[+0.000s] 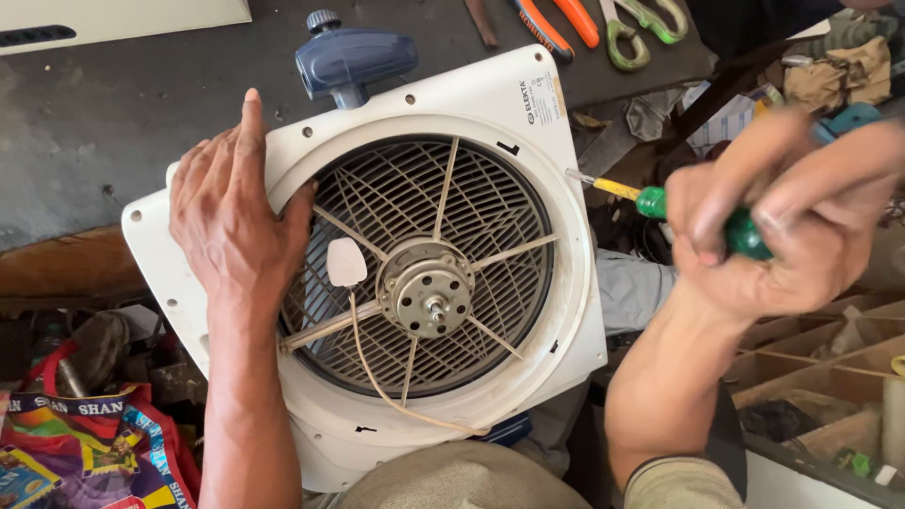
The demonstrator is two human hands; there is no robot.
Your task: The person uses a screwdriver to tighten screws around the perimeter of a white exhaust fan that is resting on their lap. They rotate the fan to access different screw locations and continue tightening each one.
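Cluttered grey workbench (113,113) carries a square white plastic fan housing (490,104), its motor side facing up.
Left hand (236,217) lies flat and open on the frame; right hand (782,226) is clenched around a green-handled screwdriver (660,201) lying level, tip leftward at the housing's right edge.

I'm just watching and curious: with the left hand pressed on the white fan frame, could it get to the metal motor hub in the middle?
Probably yes. The left hand lies flat on the white fan frame, holding nothing, and the motor hub sits uncovered beside it. Only thin spokes and a cord cross that space.
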